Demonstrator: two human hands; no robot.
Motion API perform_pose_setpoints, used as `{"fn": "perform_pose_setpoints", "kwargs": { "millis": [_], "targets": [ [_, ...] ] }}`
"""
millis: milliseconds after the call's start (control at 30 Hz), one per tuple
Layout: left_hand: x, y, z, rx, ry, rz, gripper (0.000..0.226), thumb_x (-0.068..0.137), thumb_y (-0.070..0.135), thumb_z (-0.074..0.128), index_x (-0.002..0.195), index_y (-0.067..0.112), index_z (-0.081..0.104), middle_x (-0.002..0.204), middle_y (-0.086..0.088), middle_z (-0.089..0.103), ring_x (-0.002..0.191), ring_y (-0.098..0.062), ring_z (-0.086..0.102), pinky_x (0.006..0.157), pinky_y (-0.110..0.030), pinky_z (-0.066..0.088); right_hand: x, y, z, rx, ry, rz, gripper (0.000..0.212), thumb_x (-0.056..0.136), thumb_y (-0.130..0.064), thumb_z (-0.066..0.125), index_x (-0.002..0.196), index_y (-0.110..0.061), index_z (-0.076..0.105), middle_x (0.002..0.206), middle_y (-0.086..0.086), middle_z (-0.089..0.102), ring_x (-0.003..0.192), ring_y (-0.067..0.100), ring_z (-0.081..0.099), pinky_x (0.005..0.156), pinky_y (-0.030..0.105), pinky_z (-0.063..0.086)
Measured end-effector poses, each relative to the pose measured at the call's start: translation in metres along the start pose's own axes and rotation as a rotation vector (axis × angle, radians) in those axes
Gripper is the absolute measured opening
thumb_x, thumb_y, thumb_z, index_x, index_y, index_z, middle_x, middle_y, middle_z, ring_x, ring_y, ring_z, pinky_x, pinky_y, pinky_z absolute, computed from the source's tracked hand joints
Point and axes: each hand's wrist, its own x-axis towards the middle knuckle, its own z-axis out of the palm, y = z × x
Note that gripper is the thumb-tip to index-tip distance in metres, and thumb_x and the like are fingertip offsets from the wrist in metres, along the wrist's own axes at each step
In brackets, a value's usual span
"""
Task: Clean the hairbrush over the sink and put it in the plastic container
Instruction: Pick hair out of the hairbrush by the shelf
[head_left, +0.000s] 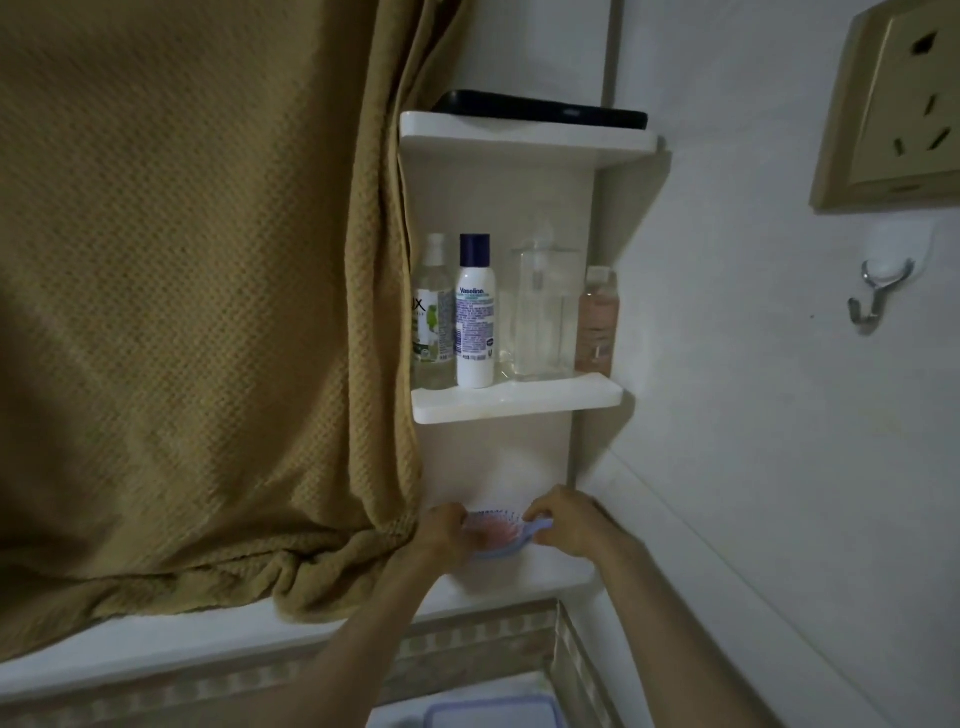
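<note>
So we had one hairbrush (496, 535) in play, a small lilac one with a pinkish pad, and both of our hands were on it. Our left hand (445, 535) was curled around the head end at about 9 o'clock of the brush, and our right hand (569, 522) had closed its grip on the handle end at about 3 o'clock, so the brush sat right between the two grips, bristles facing up toward us. It was held just above the lowest white shelf (524, 577), down at 6 o'clock from the rest of the rack.

Counting the rest: three shelves total. The middle shelf (517, 402) had four bottles: a clear one (432, 317), a white Vaseline bottle (475, 317), a big clear dispenser (545, 312), and a small pink one (597, 322). One dark phone (540, 110) lay flat on the top shelf (527, 140). One mustard towel (197, 291) hung at 9 o'clock, one metal hook (878, 293) at 3 o'clock, one socket (904, 104) at 2 o'clock. One plastic container (488, 713) showed at 6 o'clock, mostly cut off.
</note>
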Motion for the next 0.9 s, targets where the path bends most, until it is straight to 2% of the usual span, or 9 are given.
{"fn": "perform_pose_setpoints", "kwargs": {
  "millis": [100, 200, 267, 433, 533, 600, 700, 767, 900],
  "targets": [
    [0.002, -0.007, -0.001, -0.013, 0.002, -0.006, 0.034, 0.086, 0.017, 0.056, 0.109, -0.007, 0.061, 0.122, -0.024, 0.061, 0.116, -0.035, 0.054, 0.094, -0.038, 0.042, 0.005, 0.002, 0.002, 0.016, 0.039, -0.039, 0.023, 0.075, -0.027, 0.071, 0.095, -0.016, 0.073, 0.105, 0.007, 0.072, 0.095, 0.024, 0.066, 0.081, 0.035, 0.055],
    [0.005, -0.011, -0.002, 0.011, -0.031, 0.044, 0.036, 0.081, 0.02, 0.064, 0.109, -0.004, 0.061, 0.118, -0.022, 0.063, 0.112, -0.033, 0.058, 0.08, -0.03, 0.043, 0.006, 0.002, 0.001, 0.007, 0.073, -0.076, 0.019, 0.074, -0.025, 0.071, 0.091, -0.016, 0.074, 0.099, 0.006, 0.073, 0.089, 0.024, 0.067, 0.076, 0.034, 0.055],
    [0.006, -0.01, -0.004, -0.028, -0.026, 0.057, 0.039, 0.079, 0.02, 0.067, 0.111, -0.001, 0.06, 0.119, -0.019, 0.063, 0.108, -0.029, 0.06, 0.079, -0.022, 0.039, 0.009, 0.004, 0.003, 0.001, 0.075, -0.099, 0.017, 0.075, -0.024, 0.071, 0.089, -0.015, 0.074, 0.096, 0.009, 0.073, 0.086, 0.025, 0.067, 0.073, 0.035, 0.054],
    [0.004, -0.014, -0.01, -0.044, -0.019, 0.085, 0.036, 0.08, 0.014, 0.065, 0.112, -0.001, 0.058, 0.105, -0.015, 0.06, 0.09, -0.016, 0.05, 0.075, -0.023, 0.045, 0.006, 0.007, 0.002, 0.065, 0.105, -0.14, 0.02, 0.078, -0.02, 0.066, 0.094, -0.008, 0.067, 0.088, 0.002, 0.055, 0.091, 0.023, 0.058, 0.081, 0.035, 0.047],
    [0.0, -0.016, -0.013, -0.038, 0.007, 0.105, 0.032, 0.082, 0.015, 0.063, 0.109, 0.0, 0.059, 0.105, -0.016, 0.062, 0.087, -0.016, 0.05, 0.071, -0.024, 0.045, 0.0, 0.004, -0.006, 0.077, 0.162, -0.126, 0.005, 0.079, -0.017, 0.059, 0.084, -0.019, 0.059, 0.09, 0.003, 0.06, 0.086, 0.023, 0.058, 0.075, 0.035, 0.046],
    [-0.008, -0.014, -0.017, -0.054, 0.007, 0.102, 0.027, 0.083, 0.017, 0.063, 0.103, -0.001, 0.062, 0.102, -0.02, 0.067, 0.083, -0.019, 0.054, 0.074, -0.029, 0.049, -0.005, -0.003, -0.013, 0.136, 0.17, -0.127, 0.017, 0.08, -0.015, 0.058, 0.068, -0.025, 0.052, 0.076, -0.002, 0.057, 0.072, 0.016, 0.055, 0.067, 0.031, 0.043],
    [-0.019, -0.014, -0.023, -0.134, -0.015, 0.08, 0.01, 0.082, 0.015, 0.065, 0.074, 0.011, 0.059, 0.076, -0.013, 0.063, 0.068, -0.021, 0.059, 0.074, -0.036, 0.056, -0.015, -0.017, -0.021, 0.327, 0.124, -0.207, 0.037, 0.079, 0.005, 0.057, 0.06, -0.025, 0.048, 0.066, -0.001, 0.05, 0.062, 0.002, 0.049, 0.06, 0.021, 0.041],
    [-0.026, -0.019, -0.028, -0.194, -0.001, 0.082, 0.025, 0.081, 0.013, 0.065, 0.064, 0.02, 0.049, 0.063, -0.004, 0.058, 0.06, -0.017, 0.056, 0.066, -0.032, 0.053, -0.024, -0.026, -0.025, 0.412, 0.13, -0.203, 0.03, 0.079, 0.009, 0.056, 0.063, -0.016, 0.052, 0.072, 0.008, 0.053, 0.066, 0.009, 0.052, 0.056, 0.015, 0.045],
    [-0.051, -0.026, -0.046, -0.25, 0.015, 0.119, 0.026, 0.081, 0.009, 0.064, 0.065, 0.018, 0.046, 0.06, -0.004, 0.055, 0.054, -0.013, 0.051, 0.051, -0.022, 0.044, -0.044, -0.047, -0.033, 0.411, 0.203, -0.239, 0.017, 0.076, 0.009, 0.058, 0.072, -0.008, 0.057, 0.073, 0.009, 0.058, 0.065, 0.009, 0.055, 0.056, 0.008, 0.044]
  ]
}}
